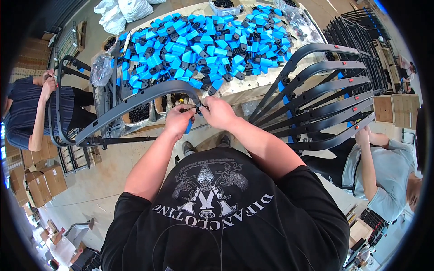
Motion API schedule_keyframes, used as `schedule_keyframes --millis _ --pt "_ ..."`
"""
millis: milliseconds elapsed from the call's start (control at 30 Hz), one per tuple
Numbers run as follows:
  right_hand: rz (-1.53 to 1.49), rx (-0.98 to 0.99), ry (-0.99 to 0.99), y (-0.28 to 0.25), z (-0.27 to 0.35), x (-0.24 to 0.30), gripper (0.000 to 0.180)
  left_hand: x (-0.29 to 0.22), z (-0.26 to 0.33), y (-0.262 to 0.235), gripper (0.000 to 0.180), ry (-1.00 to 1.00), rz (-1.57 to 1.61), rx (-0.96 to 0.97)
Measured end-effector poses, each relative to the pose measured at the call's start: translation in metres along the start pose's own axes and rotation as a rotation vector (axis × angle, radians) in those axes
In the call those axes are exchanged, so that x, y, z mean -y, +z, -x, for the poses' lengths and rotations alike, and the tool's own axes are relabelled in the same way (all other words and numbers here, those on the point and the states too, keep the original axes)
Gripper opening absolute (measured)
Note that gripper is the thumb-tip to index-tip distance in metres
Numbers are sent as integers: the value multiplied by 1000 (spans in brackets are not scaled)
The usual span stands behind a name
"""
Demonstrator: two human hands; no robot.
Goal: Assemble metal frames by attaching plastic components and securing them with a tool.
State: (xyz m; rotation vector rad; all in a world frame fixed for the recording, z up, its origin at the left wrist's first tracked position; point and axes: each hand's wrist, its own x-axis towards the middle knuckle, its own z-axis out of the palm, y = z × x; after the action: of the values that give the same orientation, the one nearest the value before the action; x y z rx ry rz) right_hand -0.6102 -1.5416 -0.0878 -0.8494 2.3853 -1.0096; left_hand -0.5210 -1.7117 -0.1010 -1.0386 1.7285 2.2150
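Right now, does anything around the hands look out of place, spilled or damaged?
Nothing stands out. Both hands, left hand and right hand, pinch a small part at the end of the curved dark frame piece. The blue-and-black clips lie heaped loose on the table, none visibly spilled off.
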Motion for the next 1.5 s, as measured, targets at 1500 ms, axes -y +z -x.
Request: schedule_keyframes --millis 1500 --pt "-3 3 11 2 0 -2 25 -1 -7 2 10 -87 121 -5"
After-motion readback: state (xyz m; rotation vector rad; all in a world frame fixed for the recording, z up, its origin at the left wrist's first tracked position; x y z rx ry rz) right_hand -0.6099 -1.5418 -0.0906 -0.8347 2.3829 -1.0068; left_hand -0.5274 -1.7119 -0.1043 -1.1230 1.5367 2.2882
